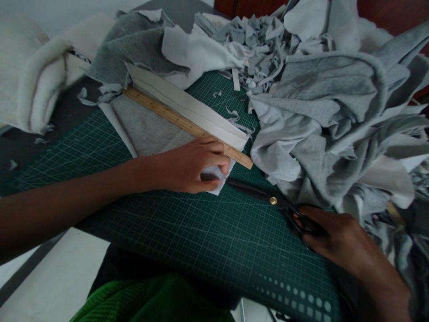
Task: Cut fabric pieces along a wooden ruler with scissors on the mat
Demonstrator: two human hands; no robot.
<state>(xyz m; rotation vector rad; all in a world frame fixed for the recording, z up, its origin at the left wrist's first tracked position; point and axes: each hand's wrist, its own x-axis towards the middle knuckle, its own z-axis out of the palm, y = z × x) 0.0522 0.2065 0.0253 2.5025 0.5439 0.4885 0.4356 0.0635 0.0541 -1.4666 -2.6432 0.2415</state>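
My right hand grips the handles of black scissors with a brass-coloured pivot. Their blades point left, and the tips touch the edge of a piece of grey fabric. My left hand is closed at the near corner of this fabric, fingers curled and thumb bent towards them. Its knuckles lie against a wooden ruler, which runs diagonally across the cloth. Along the ruler's far side is a pale strip with a dark line down it. Part of the fabric is hidden beneath my left hand.
A green cutting mat with a white grid covers the table. Heaped grey fabric fills the right side, with small scraps behind. More grey cloth lies at the back left, and a cream fleecy roll at far left.
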